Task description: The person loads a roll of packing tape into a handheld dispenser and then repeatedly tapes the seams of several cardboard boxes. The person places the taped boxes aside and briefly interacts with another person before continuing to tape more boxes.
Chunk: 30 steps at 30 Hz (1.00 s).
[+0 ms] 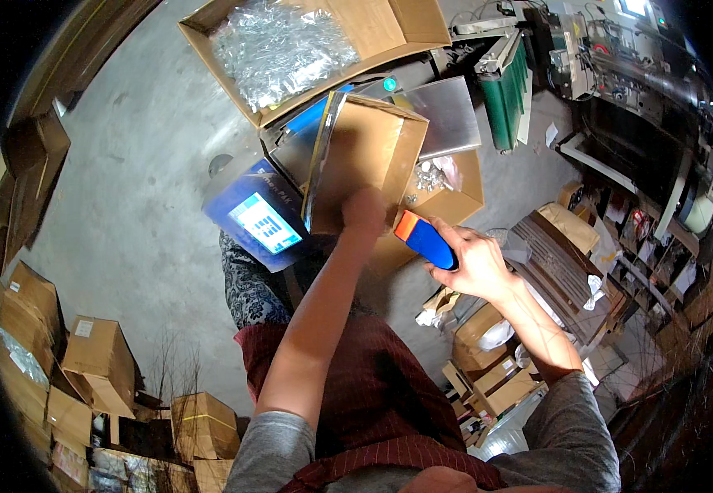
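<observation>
My right hand [478, 264] grips a flat blue object with an orange end [430, 243], its kind not clear to me. It is held just right of an open cardboard box [373, 135] in the middle of the view. Over the near end of that box, my left hand [363, 212] is dark and smeared by motion, so its fingers cannot be made out. Partly under the box, a second carton [467, 193] holds small shiny pieces [432, 177] and a bit of clear plastic.
A blue machine [245, 193] with a lit screen [264, 223] stands left of the box. Beyond lies a large carton [406, 25] of clear plastic packets [278, 49]. A green conveyor belt [504, 103] and machinery [619, 57] are far right. Cardboard boxes [97, 361] pile up at lower left.
</observation>
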### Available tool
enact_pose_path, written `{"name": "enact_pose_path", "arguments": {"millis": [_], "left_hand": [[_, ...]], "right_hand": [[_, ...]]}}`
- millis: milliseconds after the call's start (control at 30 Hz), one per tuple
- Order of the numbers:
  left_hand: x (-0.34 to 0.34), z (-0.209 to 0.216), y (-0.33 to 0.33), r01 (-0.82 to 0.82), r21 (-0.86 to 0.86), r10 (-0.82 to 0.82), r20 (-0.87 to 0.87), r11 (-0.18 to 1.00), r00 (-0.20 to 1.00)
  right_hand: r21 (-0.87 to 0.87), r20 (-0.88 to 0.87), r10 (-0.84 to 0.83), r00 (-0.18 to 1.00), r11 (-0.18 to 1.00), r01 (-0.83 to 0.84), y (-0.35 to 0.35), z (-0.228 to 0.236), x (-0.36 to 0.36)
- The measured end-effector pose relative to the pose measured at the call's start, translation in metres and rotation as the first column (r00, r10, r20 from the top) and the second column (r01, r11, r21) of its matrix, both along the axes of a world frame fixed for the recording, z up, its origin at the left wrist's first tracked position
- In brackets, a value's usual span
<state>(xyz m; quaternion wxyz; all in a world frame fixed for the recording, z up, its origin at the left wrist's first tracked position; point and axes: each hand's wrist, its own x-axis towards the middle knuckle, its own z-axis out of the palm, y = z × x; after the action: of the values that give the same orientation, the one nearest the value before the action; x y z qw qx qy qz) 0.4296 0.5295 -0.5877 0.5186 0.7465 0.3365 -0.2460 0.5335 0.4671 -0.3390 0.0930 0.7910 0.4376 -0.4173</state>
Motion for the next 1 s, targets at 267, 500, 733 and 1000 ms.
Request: {"name": "enact_pose_path", "arguments": {"millis": [267, 500, 733, 1000], "left_hand": [[0.002, -0.007, 0.011, 0.090, 0.009, -0.089, -0.028, 0.996, 0.996], [-0.004, 0.001, 0.016, 0.128, 0.097, -0.130, 0.015, 0.987, 0.991], [-0.002, 0.002, 0.019, 0.335, 0.176, -0.351, 0.068, 0.925, 0.934], [-0.036, 0.064, -0.006, 0.036, 0.255, -0.074, 0.138, 0.966, 0.988]], "right_hand": [[-0.068, 0.026, -0.070, 0.997, 0.995, 0.072, 0.001, 0.002, -0.003], [-0.096, 0.048, -0.056, 0.997, 0.994, 0.060, 0.000, 0.006, -0.006], [-0.049, 0.060, -0.009, 0.998, 0.999, 0.012, -0.004, 0.001, -0.013], [-0.020, 0.083, -0.094, 0.992, 0.995, 0.096, -0.013, 0.007, -0.010]]}}
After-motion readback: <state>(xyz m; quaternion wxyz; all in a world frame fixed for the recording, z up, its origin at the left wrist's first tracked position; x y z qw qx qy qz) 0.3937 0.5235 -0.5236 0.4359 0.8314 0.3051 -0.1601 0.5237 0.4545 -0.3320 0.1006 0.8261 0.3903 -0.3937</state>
